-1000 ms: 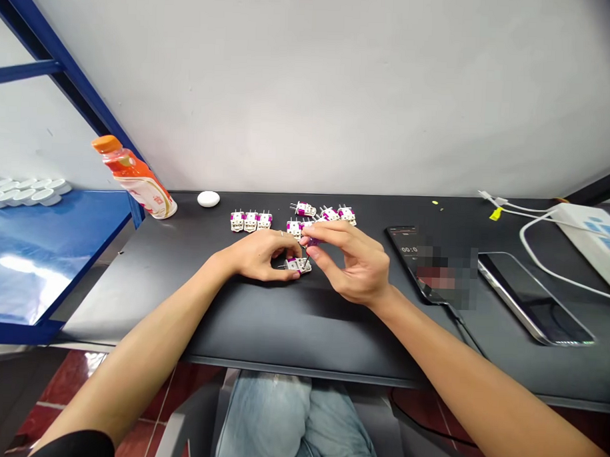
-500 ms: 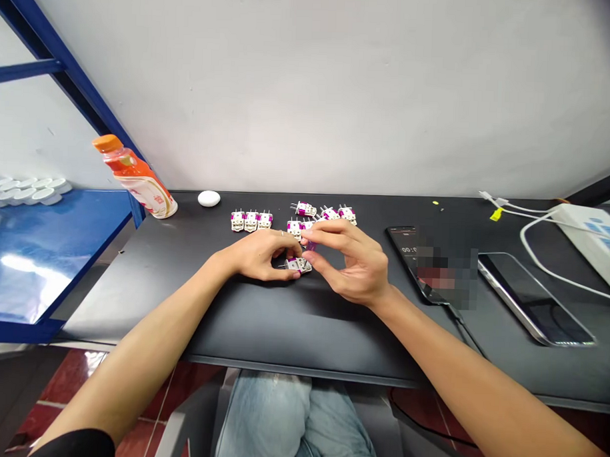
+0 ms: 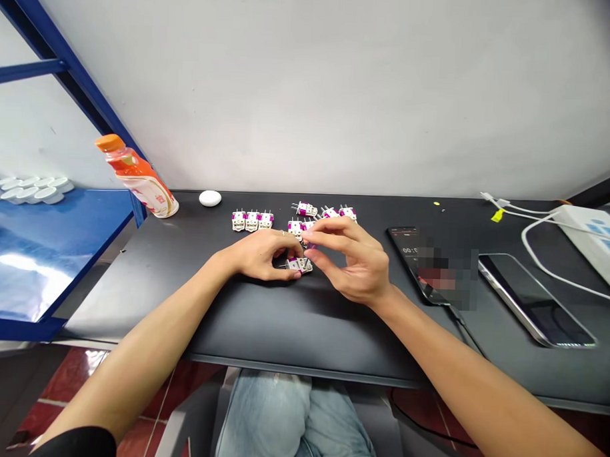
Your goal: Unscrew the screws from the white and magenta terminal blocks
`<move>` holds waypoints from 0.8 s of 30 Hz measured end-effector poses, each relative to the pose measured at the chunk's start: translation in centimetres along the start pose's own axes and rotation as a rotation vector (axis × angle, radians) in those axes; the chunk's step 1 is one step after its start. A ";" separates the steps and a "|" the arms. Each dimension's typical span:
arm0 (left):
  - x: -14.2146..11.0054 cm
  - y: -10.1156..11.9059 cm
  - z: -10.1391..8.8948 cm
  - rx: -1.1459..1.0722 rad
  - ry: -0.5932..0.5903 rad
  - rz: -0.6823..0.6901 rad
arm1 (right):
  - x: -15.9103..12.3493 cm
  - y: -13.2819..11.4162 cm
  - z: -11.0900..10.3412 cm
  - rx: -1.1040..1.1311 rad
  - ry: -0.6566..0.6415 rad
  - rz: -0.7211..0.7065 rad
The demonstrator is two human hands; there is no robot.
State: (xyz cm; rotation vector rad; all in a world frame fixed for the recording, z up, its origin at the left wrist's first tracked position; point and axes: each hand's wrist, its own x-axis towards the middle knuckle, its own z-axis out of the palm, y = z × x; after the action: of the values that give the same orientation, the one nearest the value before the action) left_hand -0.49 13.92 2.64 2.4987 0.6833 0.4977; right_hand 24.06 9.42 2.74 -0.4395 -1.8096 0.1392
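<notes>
The left hand (image 3: 267, 255), at the centre of the frame, has its thumb and fingers closed around a small white-and-magenta part (image 3: 300, 265) low on the black table (image 3: 262, 320); the fingers hide its left portion. The right hand (image 3: 356, 260), just right of centre, has thumb and fingertips pinched together on a slim tool (image 3: 309, 250) with a purplish handle. Most of the handle is covered by the fingers, and the dark shaft points down at the part; whether its tip touches cannot be made out.

Directly beyond the hands sits a loose group of similar parts (image 3: 306, 209), some partly hidden behind the right hand, so their number is unclear. Left of them, three more stand side by side in a row (image 3: 252, 220). Farther left are a white oval object (image 3: 210, 198) and, tilted in the view, an orange-capped bottle (image 3: 144, 185).

Right of the hands lies a dark phone (image 3: 408, 259), its screen partly covered by pixelated blocks, then a second phone (image 3: 537, 300). At the right edge, a white box (image 3: 592, 235) with blue print is cut off by the frame, a white cable (image 3: 539, 260) looping beside it.
</notes>
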 end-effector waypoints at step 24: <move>0.0 0.0 0.1 0.006 -0.005 -0.013 | 0.0 0.1 0.1 0.016 0.010 0.001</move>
State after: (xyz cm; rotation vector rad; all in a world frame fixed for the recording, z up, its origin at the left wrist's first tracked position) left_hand -0.50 13.91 2.55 2.4983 0.6994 0.4856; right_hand 24.01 9.47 2.67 -0.4295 -1.7971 0.1516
